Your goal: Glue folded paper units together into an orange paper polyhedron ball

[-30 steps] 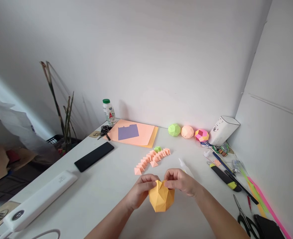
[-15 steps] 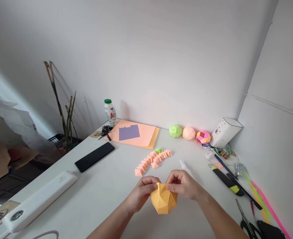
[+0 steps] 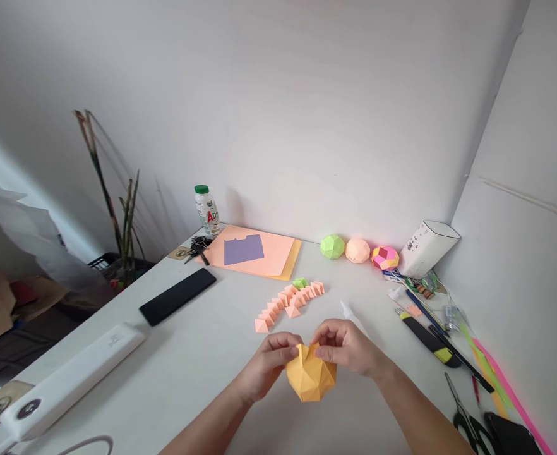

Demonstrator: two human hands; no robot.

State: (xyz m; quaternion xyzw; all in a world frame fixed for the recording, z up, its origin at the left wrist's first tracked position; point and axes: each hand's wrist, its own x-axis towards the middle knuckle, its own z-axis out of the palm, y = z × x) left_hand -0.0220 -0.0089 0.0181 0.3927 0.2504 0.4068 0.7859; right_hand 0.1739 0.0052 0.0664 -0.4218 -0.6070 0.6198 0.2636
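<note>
A yellow-orange faceted paper ball [image 3: 311, 379] is held above the table, with a gap between the folds at its top edge. My left hand [image 3: 273, 361] pinches the ball's upper left edge between thumb and fingers. On the upper right edge, my right hand [image 3: 342, 347] grips the paper the same way; some fingertips are hidden behind the ball. Beyond my hands lie rows of small folded salmon paper pieces [image 3: 278, 304], with a few green folded pieces [image 3: 300, 283] at their far end. A white pointed-tip tube [image 3: 353, 315] lies partly behind my right hand.
Green [image 3: 332, 247], peach [image 3: 357, 250] and multicoloured [image 3: 385, 257] paper balls line the wall. Paper sheets [image 3: 278, 253], a bottle [image 3: 207, 212], a black phone-like slab [image 3: 178, 296] and a long white device [image 3: 74, 379] lie left. At right are a cutter [image 3: 427, 338] and scissors [image 3: 468, 417].
The view has shifted slightly. Both hands keep hold of the yellow-orange paper ball, and the right fingers have moved a little inward at its top edge.
</note>
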